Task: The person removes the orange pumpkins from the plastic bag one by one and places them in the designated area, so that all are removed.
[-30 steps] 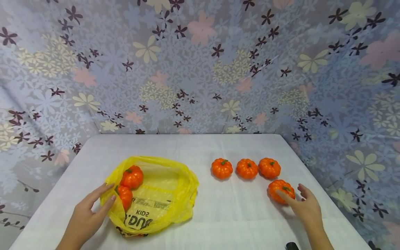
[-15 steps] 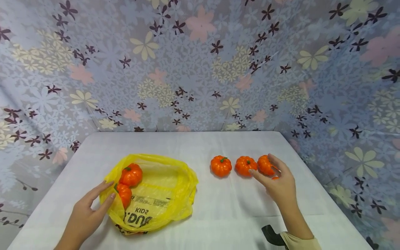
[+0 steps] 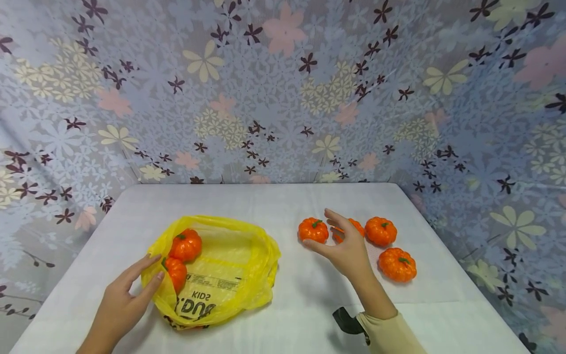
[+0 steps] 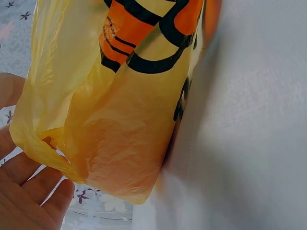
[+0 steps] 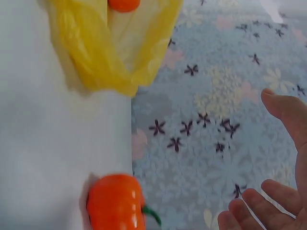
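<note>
left hand (image 3: 121, 302) flat, fingers straight on yellow bag (image 3: 230, 275) printed "kids", right hand (image 3: 347, 250) spread over pumpkins (image 3: 313, 229)

Staged tabletop set — white-clothed table (image 3: 274, 206) boxed in by floral backdrop cloth (image 3: 265, 88)

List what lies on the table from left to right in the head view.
Left hand → yellow bag holding two pumpkins → lone pumpkin → right hand → far-right pumpkin → nearer pumpkin.
</note>
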Demonstrator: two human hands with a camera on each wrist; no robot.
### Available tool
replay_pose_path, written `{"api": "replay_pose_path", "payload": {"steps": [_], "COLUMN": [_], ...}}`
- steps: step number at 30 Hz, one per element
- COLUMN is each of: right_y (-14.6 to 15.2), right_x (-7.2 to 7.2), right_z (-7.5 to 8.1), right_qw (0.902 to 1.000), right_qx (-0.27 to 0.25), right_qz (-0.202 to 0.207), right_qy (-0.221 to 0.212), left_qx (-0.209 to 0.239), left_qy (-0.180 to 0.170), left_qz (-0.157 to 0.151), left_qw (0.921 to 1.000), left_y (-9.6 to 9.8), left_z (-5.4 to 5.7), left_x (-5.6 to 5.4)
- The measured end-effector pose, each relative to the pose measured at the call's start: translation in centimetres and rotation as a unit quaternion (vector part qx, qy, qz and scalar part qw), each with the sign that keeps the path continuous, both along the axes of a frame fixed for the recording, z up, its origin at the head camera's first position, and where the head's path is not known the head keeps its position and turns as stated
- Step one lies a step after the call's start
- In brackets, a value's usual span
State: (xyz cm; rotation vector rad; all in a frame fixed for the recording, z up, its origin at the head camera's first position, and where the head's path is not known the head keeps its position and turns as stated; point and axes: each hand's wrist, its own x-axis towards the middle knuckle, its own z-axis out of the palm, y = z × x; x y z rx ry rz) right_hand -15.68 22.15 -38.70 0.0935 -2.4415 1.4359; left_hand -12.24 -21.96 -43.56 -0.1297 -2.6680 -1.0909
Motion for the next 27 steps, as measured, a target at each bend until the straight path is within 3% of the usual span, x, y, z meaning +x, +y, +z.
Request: {"api": "replay_pose_path", "payload": {"steps": [10,19,27], "right_y": [-4.1,-7.6,-9.8], "right_x": [-0.9,-1.5,-1.7], "right_z": [-0.6,-1.5,-1.9], "right_qw": [0.9991,0.9941,0.9885], "right_qx": [-0.001,-0.029,-0.035], "right_qz": [0.038,0.104,0.143], "right_qy": [-0.02,-0.001,-0.035], "left_qx": [-0.001,0.004,0.005], "left_qy": [-0.005,0.022,0.027], "left_qz": [0.003,-0.003,0.004], "left_qw": [1.0,0.9997,0.9996], "left_y": [-0.1,0.1,0.3], "left_z": [0.0,0.0,0.2], "left_x": [0.1,0.0,0.1]}}
